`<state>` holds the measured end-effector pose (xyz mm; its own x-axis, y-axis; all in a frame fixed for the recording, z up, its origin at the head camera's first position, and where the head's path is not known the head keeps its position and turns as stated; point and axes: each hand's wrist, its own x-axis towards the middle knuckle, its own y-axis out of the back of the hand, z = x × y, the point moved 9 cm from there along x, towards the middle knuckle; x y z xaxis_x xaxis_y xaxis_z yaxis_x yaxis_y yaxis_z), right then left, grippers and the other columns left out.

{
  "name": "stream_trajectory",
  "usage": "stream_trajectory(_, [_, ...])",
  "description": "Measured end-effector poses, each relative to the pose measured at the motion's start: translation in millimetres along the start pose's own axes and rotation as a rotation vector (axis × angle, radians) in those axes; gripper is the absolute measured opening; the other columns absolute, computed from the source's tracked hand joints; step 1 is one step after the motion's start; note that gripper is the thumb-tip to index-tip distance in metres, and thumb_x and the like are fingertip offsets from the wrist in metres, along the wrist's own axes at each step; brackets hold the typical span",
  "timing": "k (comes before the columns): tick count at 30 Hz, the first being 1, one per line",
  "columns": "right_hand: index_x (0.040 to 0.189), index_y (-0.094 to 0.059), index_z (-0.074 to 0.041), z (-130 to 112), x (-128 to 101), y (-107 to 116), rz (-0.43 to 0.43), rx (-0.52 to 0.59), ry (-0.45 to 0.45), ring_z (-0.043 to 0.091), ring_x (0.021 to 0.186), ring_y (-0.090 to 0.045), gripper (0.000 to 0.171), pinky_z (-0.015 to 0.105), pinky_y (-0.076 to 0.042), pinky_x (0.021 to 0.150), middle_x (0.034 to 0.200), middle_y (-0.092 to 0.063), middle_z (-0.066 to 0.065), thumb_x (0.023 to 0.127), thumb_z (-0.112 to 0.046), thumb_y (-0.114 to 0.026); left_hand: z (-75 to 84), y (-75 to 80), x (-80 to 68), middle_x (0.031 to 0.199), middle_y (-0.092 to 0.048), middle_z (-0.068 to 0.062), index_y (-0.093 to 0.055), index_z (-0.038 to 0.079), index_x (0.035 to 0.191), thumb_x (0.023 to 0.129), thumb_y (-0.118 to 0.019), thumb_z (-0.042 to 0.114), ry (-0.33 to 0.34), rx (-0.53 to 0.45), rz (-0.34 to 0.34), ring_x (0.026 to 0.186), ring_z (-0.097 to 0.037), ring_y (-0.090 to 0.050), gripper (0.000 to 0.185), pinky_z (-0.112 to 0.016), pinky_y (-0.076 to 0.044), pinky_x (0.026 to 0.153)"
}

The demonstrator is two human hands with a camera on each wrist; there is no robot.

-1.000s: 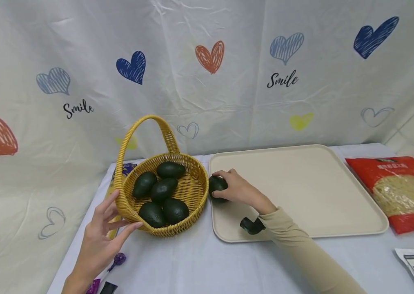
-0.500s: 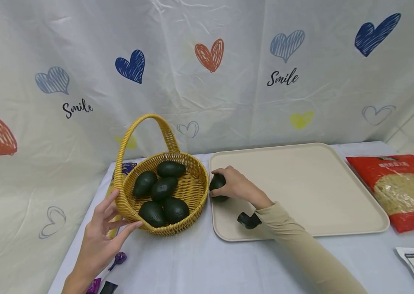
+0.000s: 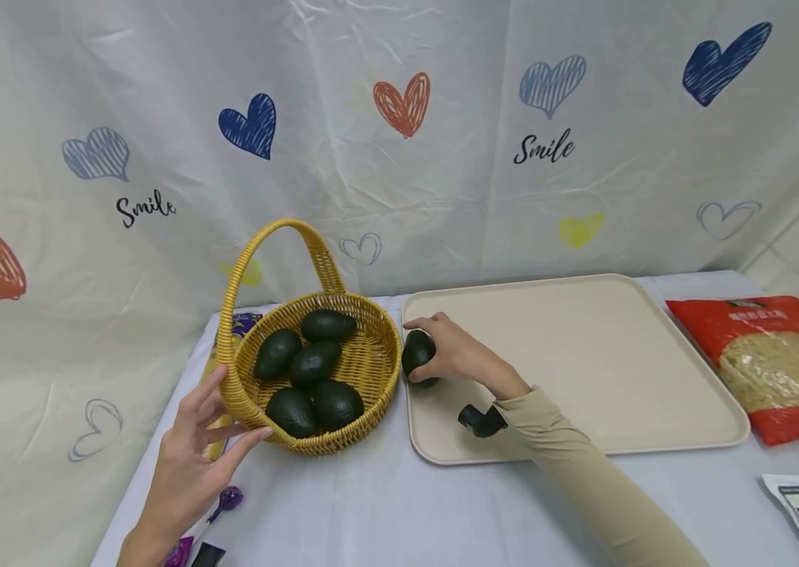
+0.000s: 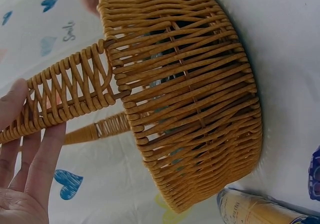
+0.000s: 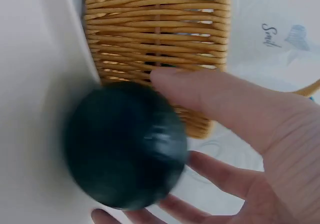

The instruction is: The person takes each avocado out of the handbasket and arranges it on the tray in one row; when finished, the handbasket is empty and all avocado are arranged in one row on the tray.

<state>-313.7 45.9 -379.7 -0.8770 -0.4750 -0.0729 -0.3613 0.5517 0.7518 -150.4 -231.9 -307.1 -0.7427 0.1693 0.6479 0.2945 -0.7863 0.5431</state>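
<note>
- Your right hand (image 3: 458, 356) has its fingers clamped round an avocado (image 3: 418, 356) at the tray's (image 3: 655, 378) left edge, just beside the basket (image 3: 371, 364).
- Your left hand (image 3: 190, 461), fingers spread, steadies the basket rim.
- Judging by this, you are mid-transfer; next, carry the avocado cleanly over the rim.

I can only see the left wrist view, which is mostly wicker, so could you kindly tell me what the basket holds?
Observer: The round yellow wicker basket holds five dark green avocados.
Operator: Thank you. Is the left hand gripping it?
Observer: No; the left hand has straight fingers, its thumb touching the basket's near rim.
Operator: And what is the right hand doing?
Observer: The right hand grips a sixth dark green avocado at the left edge of the beige rectangular tray, just right of the basket.
</note>
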Motion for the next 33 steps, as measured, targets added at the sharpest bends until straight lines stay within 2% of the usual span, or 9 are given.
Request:
stream_trajectory(6, [0.156, -0.047, -0.005, -27.6, -14.1, 24.8, 0.058, -0.035, 0.039, 0.043, 0.129, -0.055, 0.082, 0.056, -0.051, 0.108, 0.149, -0.043, 0.028, 0.085, -0.014, -0.088, 0.8, 1.0, -0.1, 0.138, -0.054, 0.025, -0.036, -0.002, 0.158, 0.090, -0.069, 0.048, -0.014, -0.009, 0.007, 0.112, 0.011, -0.061, 0.090, -0.009, -0.057, 0.081])
stream_trajectory(11, [0.154, -0.049, -0.006, -62.7, -24.3, 42.6, 0.090, -0.037, 0.146, 0.040, 0.134, -0.052, 0.075, 0.055, -0.049, 0.111, 0.148, -0.045, 0.025, 0.089, -0.016, -0.085, 1.8, 2.1, -0.5, 0.137, -0.055, 0.023, -0.036, -0.003, 0.157, 0.091, -0.069, 0.049, -0.031, -0.008, 0.012, 0.112, 0.010, -0.061, 0.090, -0.009, -0.057, 0.082])
stream_trajectory(14, [0.151, -0.053, -0.007, -87.2, -26.0, 43.5, 0.056, -0.022, 0.237, 0.037, 0.134, -0.052, 0.068, 0.053, -0.048, 0.113, 0.144, -0.048, 0.022, 0.090, -0.017, -0.084, 1.9, 1.4, -0.3, 0.136, -0.055, 0.022, -0.035, -0.002, 0.158, 0.089, -0.078, 0.027, -0.029, -0.005, 0.006, 0.112, 0.010, -0.061, 0.087, -0.009, -0.057, 0.083])
stream_trajectory(16, [0.149, -0.056, -0.008, -101.0, -23.3, 39.6, 0.014, -0.011, 0.287, 0.034, 0.134, -0.052, 0.064, 0.050, -0.048, 0.114, 0.143, -0.049, 0.020, 0.091, -0.017, -0.083, 1.7, 0.8, -0.3, 0.133, -0.056, 0.021, -0.035, -0.001, 0.159, 0.080, -0.086, 0.005, -0.025, 0.001, 0.005, 0.111, 0.009, -0.061, 0.094, -0.010, -0.058, 0.083])
stream_trajectory(18, [0.147, -0.058, -0.009, -111.6, -18.2, 33.2, -0.030, -0.014, 0.326, 0.031, 0.133, -0.052, 0.061, 0.047, -0.048, 0.114, 0.142, -0.050, 0.018, 0.092, -0.017, -0.082, 1.3, 0.1, -0.7, 0.131, -0.057, 0.019, -0.035, 0.000, 0.159, 0.074, -0.088, -0.003, -0.022, 0.002, 0.002, 0.111, 0.009, -0.062, 0.101, -0.010, -0.058, 0.082])
stream_trajectory(20, [0.146, -0.058, -0.010, -118.2, -10.6, 22.6, -0.080, -0.022, 0.353, 0.029, 0.133, -0.052, 0.059, 0.043, -0.048, 0.114, 0.143, -0.050, 0.016, 0.092, -0.017, -0.082, -0.2, -0.3, -1.3, 0.130, -0.059, 0.017, -0.035, -0.001, 0.159, 0.080, -0.087, 0.004, -0.027, -0.005, 0.004, 0.110, 0.008, -0.062, 0.094, -0.010, -0.058, 0.082])
stream_trajectory(22, [0.145, -0.059, -0.009, -122.9, -3.7, 9.9, -0.130, -0.024, 0.380, 0.027, 0.134, -0.050, 0.058, 0.040, -0.047, 0.115, 0.144, -0.051, 0.015, 0.092, -0.017, -0.082, -1.9, -0.7, -1.7, 0.130, -0.059, 0.016, -0.035, -0.001, 0.159, 0.090, -0.079, 0.027, -0.036, -0.014, 0.002, 0.111, 0.008, -0.062, 0.087, -0.010, -0.058, 0.081])
stream_trajectory(24, [0.145, -0.059, -0.008, -124.6, 1.6, -5.3, -0.185, -0.019, 0.399, 0.026, 0.133, -0.050, 0.058, 0.038, -0.046, 0.114, 0.144, -0.052, 0.014, 0.092, -0.016, -0.082, -3.3, -0.7, -1.9, 0.131, -0.060, 0.015, -0.034, -0.002, 0.159, 0.092, -0.069, 0.046, -0.047, -0.017, 0.001, 0.112, 0.008, -0.062, 0.089, -0.010, -0.058, 0.081])
stream_trajectory(33, [0.143, -0.060, -0.004, -108.2, 10.3, -63.8, -0.324, -0.021, 0.383, 0.034, 0.128, -0.052, 0.058, 0.036, -0.048, 0.108, 0.138, -0.053, 0.021, 0.091, -0.015, -0.083, -1.3, -0.8, -1.1, 0.129, -0.064, 0.006, -0.033, -0.002, 0.159, 0.094, -0.066, 0.052, -0.056, -0.008, -0.006, 0.114, 0.010, -0.061, 0.091, -0.010, -0.058, 0.081])
